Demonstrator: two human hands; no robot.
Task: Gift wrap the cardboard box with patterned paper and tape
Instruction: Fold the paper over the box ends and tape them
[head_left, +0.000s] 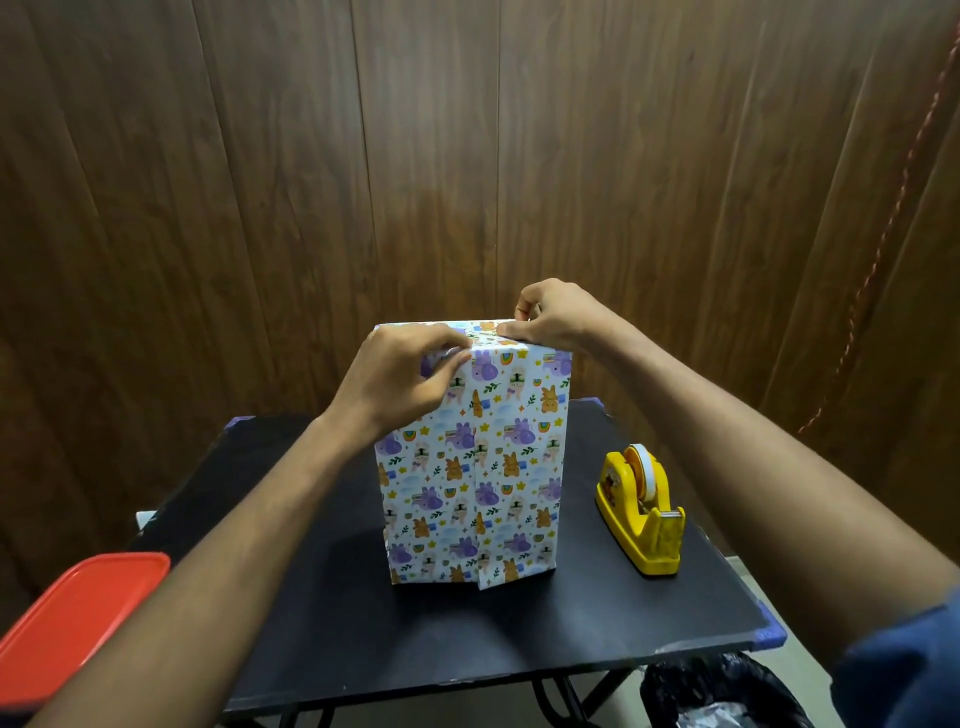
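Note:
The box (470, 483) stands upright in the middle of a small black table (332, 613), covered in white paper printed with purple and orange cartoon animals. A paper seam runs down its front face. My left hand (400, 379) lies on the top left front corner, thumb and fingers pinching the paper at the top edge. My right hand (550, 319) rests on the top right, its thumb pressing the folded paper flat and its fingers curled behind the far edge. A yellow tape dispenser (641, 512) with a white roll sits to the right of the box.
A red plastic lid (78, 623) sticks out at the lower left, beside the table's edge. A black bag (722, 691) lies on the floor under the table's right front corner. A dark wood-panelled wall stands close behind the table.

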